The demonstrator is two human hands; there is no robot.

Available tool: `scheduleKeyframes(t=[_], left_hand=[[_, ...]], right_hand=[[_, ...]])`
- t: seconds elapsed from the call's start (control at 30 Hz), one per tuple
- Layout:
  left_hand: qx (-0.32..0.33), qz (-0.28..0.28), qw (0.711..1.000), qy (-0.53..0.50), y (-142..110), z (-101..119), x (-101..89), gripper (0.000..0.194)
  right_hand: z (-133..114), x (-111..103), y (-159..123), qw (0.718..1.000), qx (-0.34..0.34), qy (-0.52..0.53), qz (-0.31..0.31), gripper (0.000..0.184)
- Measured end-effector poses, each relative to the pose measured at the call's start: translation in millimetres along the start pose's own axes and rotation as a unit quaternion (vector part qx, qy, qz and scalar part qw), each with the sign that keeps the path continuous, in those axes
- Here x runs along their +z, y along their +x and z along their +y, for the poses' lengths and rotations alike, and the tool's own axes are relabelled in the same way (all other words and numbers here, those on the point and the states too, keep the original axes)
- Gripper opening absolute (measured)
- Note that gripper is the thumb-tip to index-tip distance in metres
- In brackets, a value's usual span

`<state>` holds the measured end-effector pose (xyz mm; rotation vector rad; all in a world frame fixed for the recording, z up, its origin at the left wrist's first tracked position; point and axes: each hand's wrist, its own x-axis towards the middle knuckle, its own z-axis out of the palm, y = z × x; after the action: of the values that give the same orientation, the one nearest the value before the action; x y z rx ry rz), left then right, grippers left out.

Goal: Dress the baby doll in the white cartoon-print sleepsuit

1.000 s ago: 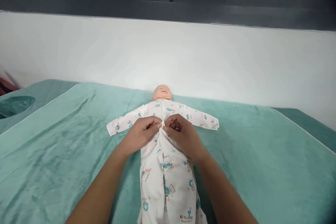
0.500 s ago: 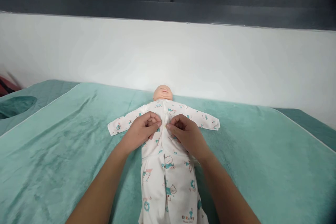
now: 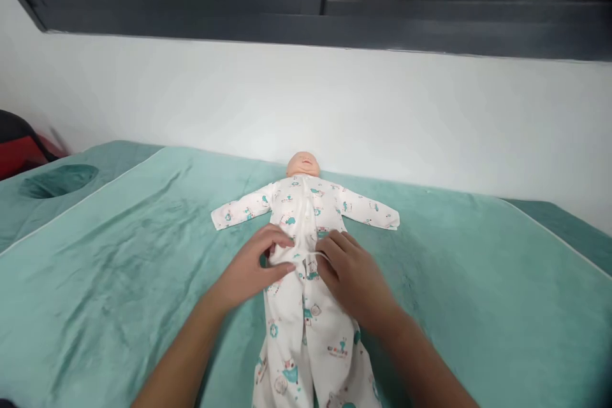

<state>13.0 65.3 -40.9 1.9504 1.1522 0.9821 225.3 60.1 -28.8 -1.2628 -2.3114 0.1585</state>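
Observation:
A baby doll [image 3: 303, 164] lies on its back, wearing a white one-piece baby suit [image 3: 296, 204] printed with small animals. Its sleeves stretch out to both sides. At the left side of the suit's waist is my left hand [image 3: 258, 264], thumb and fingers apart around a gap, the fingertips close to the cloth. On the right side of the waist my right hand [image 3: 354, 277] has its fingers curled in over a thin white strip [image 3: 313, 254] that looks like a tie or cloth edge. Its fingertips are partly hidden. The suit's front seam runs down the middle between the hands.
A teal plush cover [image 3: 143, 255] spreads beneath the doll, with a round hollow [image 3: 60, 180] at the far left. Behind stands a white wall [image 3: 191, 95] below a dark window frame [image 3: 191, 13]. A red and black object [image 3: 21, 146] sits at the left edge.
Both hands have moved from the chest down to the waist of the suit. My left hand's pinch has opened. The camera view has shifted slightly.

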Motion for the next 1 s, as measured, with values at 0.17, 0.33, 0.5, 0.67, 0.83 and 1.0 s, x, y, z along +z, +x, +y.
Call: scheduleKeyframes(t=[0.17,0.33,0.5,0.67,0.83,1.0], left_hand=[[0.017,0.137,0.984,0.117,-28.0,5.9,29.3,0.016],[0.041,0.196,0.965,0.172,-31.7,11.0,46.0,0.019],[0.030,0.169,0.965,0.199,-34.3,12.1,48.5,0.022],[-0.005,0.191,0.940,0.283,-29.4,19.2,56.9,0.017],[0.051,0.153,0.959,0.232,-34.4,22.7,55.4,0.021],[-0.029,0.228,0.948,0.219,-30.1,-30.6,10.4,0.023]], right_hand=[[9.9,14.9,-21.3,0.987,-0.054,0.087,0.128,0.013],[11.9,19.5,-31.6,0.982,-0.017,0.148,0.115,0.019],[17.9,19.0,-43.6,0.956,0.027,0.276,0.092,0.017],[30.8,19.5,-50.9,0.860,0.146,0.484,0.073,0.019],[45.3,16.0,-53.1,0.787,0.217,0.578,0.000,0.026],[100.5,-8.7,-46.5,0.888,0.323,0.326,-0.041,0.031]])
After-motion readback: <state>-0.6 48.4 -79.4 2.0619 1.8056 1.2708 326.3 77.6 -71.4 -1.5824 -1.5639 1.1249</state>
